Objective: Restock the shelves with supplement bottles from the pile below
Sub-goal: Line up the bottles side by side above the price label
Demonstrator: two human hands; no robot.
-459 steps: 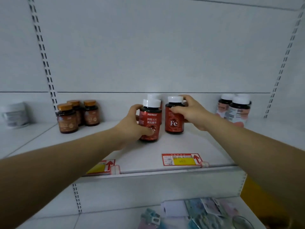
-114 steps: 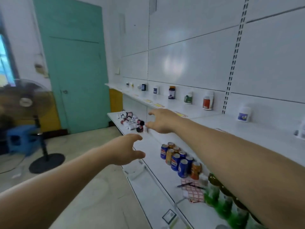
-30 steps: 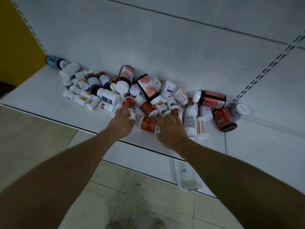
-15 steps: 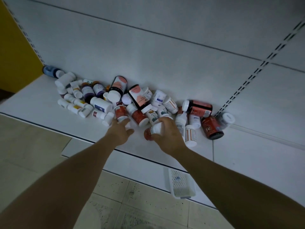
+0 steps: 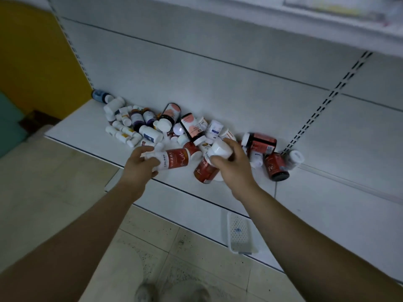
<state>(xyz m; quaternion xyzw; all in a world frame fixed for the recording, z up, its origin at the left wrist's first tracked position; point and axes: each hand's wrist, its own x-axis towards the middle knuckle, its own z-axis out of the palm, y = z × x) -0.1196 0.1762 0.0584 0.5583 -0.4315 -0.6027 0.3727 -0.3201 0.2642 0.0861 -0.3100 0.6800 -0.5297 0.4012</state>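
A pile of supplement bottles (image 5: 192,127) lies on its sides on the low white shelf (image 5: 82,131), against the back panel. My left hand (image 5: 139,165) grips a red-labelled bottle with a white cap (image 5: 174,161), held sideways just above the shelf's front edge. My right hand (image 5: 231,164) grips a second red bottle (image 5: 206,170) by its white cap end, tilted with its base pointing down toward the shelf. Both hands are at the front of the pile.
A dark red "Fe" bottle (image 5: 275,168) and a white-capped one (image 5: 295,159) lie at the pile's right end. A small white plastic basket (image 5: 238,233) sits below the shelf edge on the floor. A higher shelf (image 5: 327,25) juts out overhead at top right. A yellow wall panel (image 5: 32,62) is left.
Both hands closed on red bottles and lifted them off the front of the pile; the left hand was open and reaching half a second ago. The view has tilted up slightly.
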